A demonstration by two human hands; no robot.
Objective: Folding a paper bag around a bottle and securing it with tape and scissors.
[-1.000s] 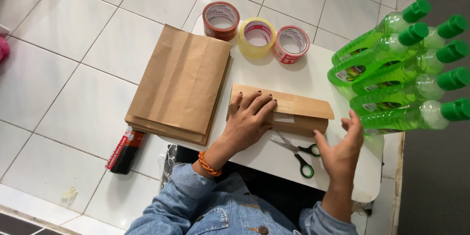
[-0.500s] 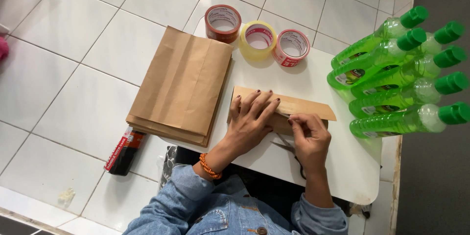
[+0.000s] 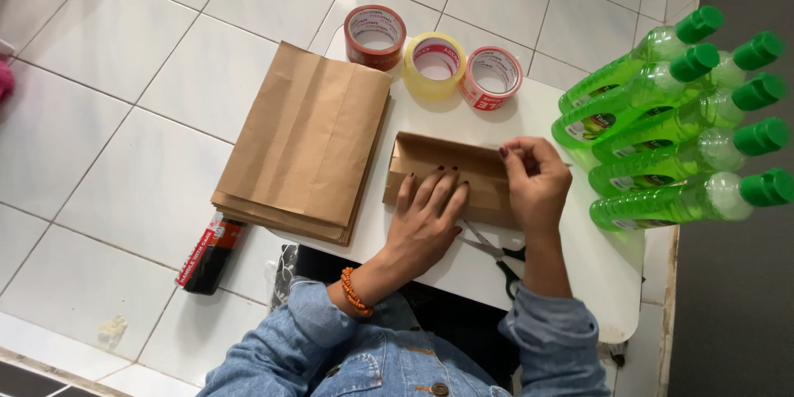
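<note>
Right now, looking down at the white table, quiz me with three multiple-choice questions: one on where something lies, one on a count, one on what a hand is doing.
1. Where do the green-handled scissors lie?
A. on the stack of bags
B. near the right forearm, by the table's near edge
C. on the floor

2. How many rolls of tape stand at the table's far edge?
A. two
B. three
C. five

3. What is the left hand doing?
A. pressing flat on the folded brown paper parcel
B. gripping a bottle
C. hanging off the table

Answers: B, they lie partly under the forearm; B, red, yellow, red-white; A, palm and fingers spread on it.
</note>
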